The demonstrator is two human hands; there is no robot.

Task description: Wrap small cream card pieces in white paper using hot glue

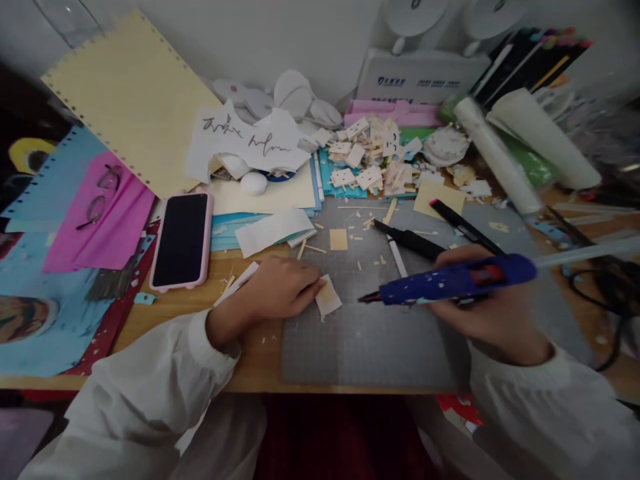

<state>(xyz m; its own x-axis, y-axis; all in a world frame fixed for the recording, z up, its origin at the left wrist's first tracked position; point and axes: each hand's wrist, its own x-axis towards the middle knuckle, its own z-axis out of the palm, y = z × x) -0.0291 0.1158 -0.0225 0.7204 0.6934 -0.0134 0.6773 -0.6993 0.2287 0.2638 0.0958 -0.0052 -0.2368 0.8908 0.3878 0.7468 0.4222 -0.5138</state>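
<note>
My right hand (pixel 493 320) is wrapped round a blue hot glue gun (pixel 435 283), its dark nozzle pointing left above the grey cutting mat (pixel 380 347). A clear glue stick (pixel 585 255) runs out of its back end. At the mat's left edge, the curled fingers of my left hand (pixel 280 287) hold a small piece of white paper (pixel 329 298) with a yellowish patch on it. Just beyond the paper lies a small yellow square (pixel 339 239). A black-handled tool (pixel 410 239) and a black marker (pixel 465 225) rest on the mat past my right hand.
Small paper figures with drawn faces (pixel 367 160) are heaped at the back. A pink-cased phone (pixel 181 240) lies left of my left hand, near a magenta sheet with glasses (pixel 100 200). Paper rolls (pixel 545 140) and a dark cable (pixel 607 300) are on the right.
</note>
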